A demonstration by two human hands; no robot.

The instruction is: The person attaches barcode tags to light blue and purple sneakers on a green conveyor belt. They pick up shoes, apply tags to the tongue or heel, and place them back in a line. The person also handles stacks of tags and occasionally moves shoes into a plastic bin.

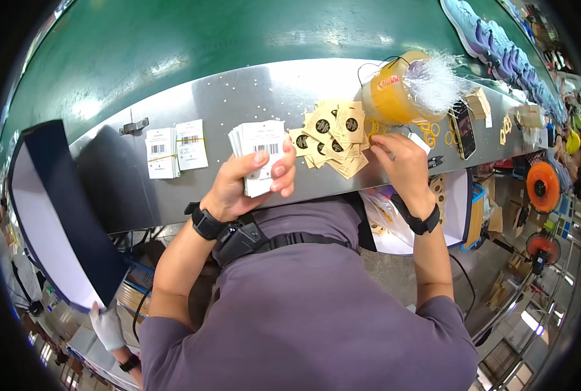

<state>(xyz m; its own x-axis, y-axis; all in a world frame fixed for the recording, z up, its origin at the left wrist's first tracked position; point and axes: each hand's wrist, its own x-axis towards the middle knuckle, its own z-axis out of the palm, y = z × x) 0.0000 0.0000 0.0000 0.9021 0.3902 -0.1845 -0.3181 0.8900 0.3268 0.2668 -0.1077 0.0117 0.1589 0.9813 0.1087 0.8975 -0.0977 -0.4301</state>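
Note:
My left hand [238,176] is wrapped round a thick stack of white barcode tags [259,146], raised above the metal bench with its printed face up. To its right my right hand [398,156] has its fingers bent and drawn together beside some yellow rubber bands [372,125]. What those fingertips pinch, if anything, I cannot make out. Between the hands lies a loose heap of tan paper cards [333,137] with round black prints. Two banded bundles of white tags [163,153] rest on the bench at the left.
A yellow tub [388,91] with clear plastic strands stands behind my right hand. Near it lies a phone [463,130]. An open box [457,212] sits below the bench edge. At left, a co-worker's gloved hand [108,326] holds a dark box [69,215]. Blue shoes [492,45] line the far right.

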